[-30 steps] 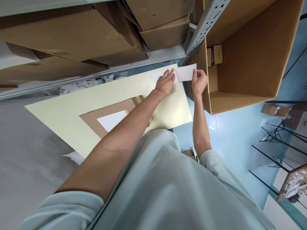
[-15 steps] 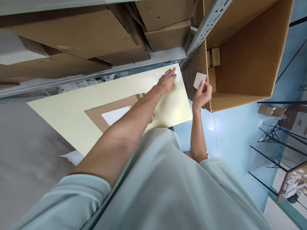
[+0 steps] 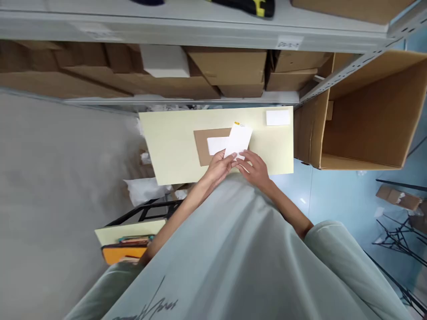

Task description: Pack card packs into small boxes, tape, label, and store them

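Observation:
A white rectangular label (image 3: 239, 140) with a small yellow mark at its top edge is in front of me, tilted a little. My left hand (image 3: 217, 169) pinches it at its lower left. My right hand (image 3: 255, 170) has its fingertips closed at its lower right corner. Beneath lies a large pale cream board (image 3: 173, 133). A brown cardboard piece (image 3: 202, 149) lies on the board, with another white label (image 3: 216, 145) on it, partly covered by the held one. One white label (image 3: 278, 118) lies flat at the board's far right corner.
Beyond the board stands a grey metal shelf (image 3: 200, 34) with brown cardboard boxes (image 3: 233, 66) and a white box (image 3: 164, 61). At right, a large cardboard carton (image 3: 370, 120) opens toward me. A clear plastic bag (image 3: 145, 191) and an orange-edged item (image 3: 122, 254) are at lower left.
My left hand has left the label at the board's corner, and my right hand has come back from beside the carton with its small white paper gone from view. Both hands now meet at a white label.

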The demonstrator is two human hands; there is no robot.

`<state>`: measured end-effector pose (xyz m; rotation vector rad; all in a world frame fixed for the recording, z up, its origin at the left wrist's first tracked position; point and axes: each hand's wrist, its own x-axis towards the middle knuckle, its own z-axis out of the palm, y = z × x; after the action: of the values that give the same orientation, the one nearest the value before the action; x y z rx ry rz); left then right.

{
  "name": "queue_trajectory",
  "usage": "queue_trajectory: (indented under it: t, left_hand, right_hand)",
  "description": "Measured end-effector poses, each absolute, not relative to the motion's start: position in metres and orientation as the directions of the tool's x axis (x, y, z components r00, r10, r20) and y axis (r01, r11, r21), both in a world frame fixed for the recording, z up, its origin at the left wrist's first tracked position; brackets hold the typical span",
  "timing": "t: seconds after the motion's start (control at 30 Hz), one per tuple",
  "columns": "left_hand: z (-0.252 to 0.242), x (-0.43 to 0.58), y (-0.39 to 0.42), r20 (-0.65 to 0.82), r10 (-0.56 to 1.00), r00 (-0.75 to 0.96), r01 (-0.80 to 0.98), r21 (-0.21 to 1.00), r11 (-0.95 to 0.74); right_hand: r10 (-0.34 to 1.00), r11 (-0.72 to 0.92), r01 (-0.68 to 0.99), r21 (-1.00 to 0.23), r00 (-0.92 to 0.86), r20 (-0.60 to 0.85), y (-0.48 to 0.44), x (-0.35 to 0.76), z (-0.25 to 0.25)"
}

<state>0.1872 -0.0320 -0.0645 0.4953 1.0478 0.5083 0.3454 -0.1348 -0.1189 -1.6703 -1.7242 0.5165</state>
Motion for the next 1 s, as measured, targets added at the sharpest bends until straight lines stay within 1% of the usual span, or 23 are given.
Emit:
queue_trajectory:
  t: [0.07,0.13,0.2,0.23,0.3,0.33,0.37,0.43,0.5,0.57,0.73,0.87,1.0]
  left_hand:
    - [-0.067,0.157,-0.038,-0.685,0.639,0.35,-0.144,0.634,0.759]
    - [-0.068,0.131,-0.043,-0.698,0.642,0.318,-0.074,0.656,0.751]
    - [-0.065,0.108,-0.044,-0.706,0.626,0.331,0.015,0.667,0.745]
    - [-0.063,0.098,-0.044,-0.705,0.614,0.355,0.05,0.67,0.74]
    - [-0.058,0.081,-0.039,-0.689,0.601,0.405,0.091,0.684,0.724]
    - [-0.056,0.074,-0.036,-0.676,0.61,0.414,0.098,0.699,0.708]
    - [-0.054,0.067,-0.031,-0.659,0.632,0.408,0.097,0.72,0.688]
    - [-0.05,0.056,-0.022,-0.621,0.701,0.351,0.079,0.766,0.638]
    - [-0.047,0.047,-0.014,-0.585,0.759,0.287,0.063,0.802,0.594]
    - [-0.042,0.039,-0.009,-0.562,0.782,0.269,0.058,0.82,0.569]
    - [-0.024,0.02,-0.004,-0.532,0.781,0.328,0.031,0.832,0.554]
    - [-0.013,0.007,0.0,-0.499,0.786,0.364,0.044,0.853,0.521]
    - [-0.006,0.003,0.004,-0.457,0.797,0.396,0.046,0.876,0.48]
  right_hand:
    - [0.979,0.09,0.694,-0.715,0.068,0.19,-0.127,0.337,-0.111]
    - [0.969,0.004,0.662,-0.75,0.183,0.167,-0.114,0.334,-0.101]
    - [0.946,-0.125,0.553,-0.824,0.317,0.07,-0.099,0.332,-0.09]
    - [0.936,-0.186,0.456,-0.87,0.353,-0.015,-0.091,0.331,-0.084]
    - [0.922,-0.288,0.219,-0.932,0.328,-0.208,-0.078,0.325,-0.07]
    - [0.914,-0.332,0.112,-0.937,0.284,-0.29,-0.073,0.321,-0.063]
    - [0.905,-0.37,0.029,-0.929,0.239,-0.353,-0.069,0.316,-0.056]
    - [0.884,-0.426,-0.064,-0.902,0.185,-0.43,-0.064,0.304,-0.043]
    - [0.866,-0.456,-0.099,-0.884,0.18,-0.467,-0.062,0.29,-0.031]
    - [0.853,-0.467,-0.105,-0.878,0.208,-0.479,-0.061,0.279,-0.021]
    - [0.844,-0.445,-0.049,-0.894,0.311,-0.437,-0.059,0.265,-0.007]
    - [0.858,-0.416,-0.007,-0.909,0.329,-0.395,-0.056,0.262,0.002]
    - [0.858,-0.424,0.041,-0.905,0.339,-0.387,-0.055,0.257,0.01]
